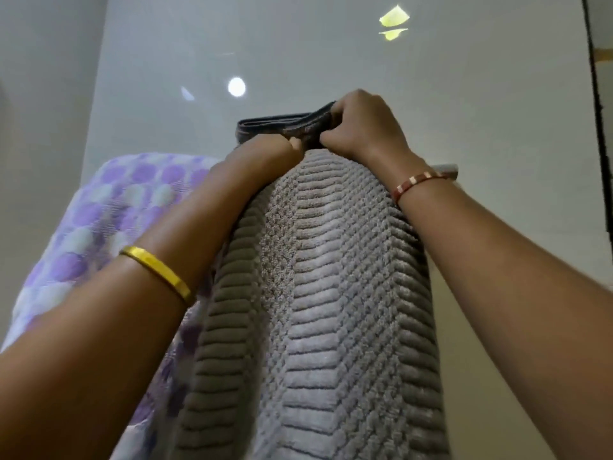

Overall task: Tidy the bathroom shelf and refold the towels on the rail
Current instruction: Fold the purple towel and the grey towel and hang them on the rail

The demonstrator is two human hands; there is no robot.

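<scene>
I find towel refolding in hand: both the left hand (265,151) and right hand (360,122) clench the grey towel (331,293) at the rail (447,168); next, I judge, level its edges.

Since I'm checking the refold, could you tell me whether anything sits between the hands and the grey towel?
Nothing visible does: the left hand and right hand both already grip the grey towel at its top fold.

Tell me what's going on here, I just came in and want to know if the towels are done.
Not quite. A person is working on the grey ribbed towel draped over the rail. Both the left hand and the right hand grip its folded top edge. A purple spotted towel hangs beside it, to the left.
</scene>
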